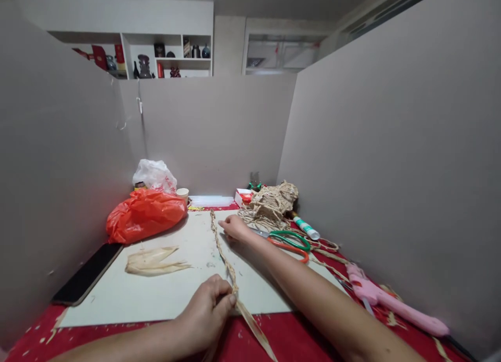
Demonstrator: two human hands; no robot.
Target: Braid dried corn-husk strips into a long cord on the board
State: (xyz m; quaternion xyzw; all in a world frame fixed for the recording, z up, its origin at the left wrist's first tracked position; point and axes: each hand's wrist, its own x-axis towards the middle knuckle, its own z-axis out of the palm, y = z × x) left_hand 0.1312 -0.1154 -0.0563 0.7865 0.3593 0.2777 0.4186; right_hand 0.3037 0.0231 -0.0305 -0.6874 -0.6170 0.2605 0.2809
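A twisted cord of dry, straw-coloured husk [219,245] runs down the middle of the pale board [156,299]. My left hand [213,304] pinches its lower part between thumb and fingers at the board's front edge. Below that grip, a loose flat husk strip [256,328] trails off toward the lower right. My right hand [237,229] is beside the cord's upper end, apart from it, with fingers curled in; whether anything is inside them is hidden. Scissors [287,242] with green and orange handles lie just right of that hand, partly behind the forearm.
Flat husk pieces [151,261] lie on the board's left. Around it are a black phone [90,276], an orange plastic bag [144,215], a paper cup [182,193], a heap of twisted cord [274,200], a glue stick [306,228] and a pink glue gun [391,302]. Grey partitions [211,132] enclose the table.
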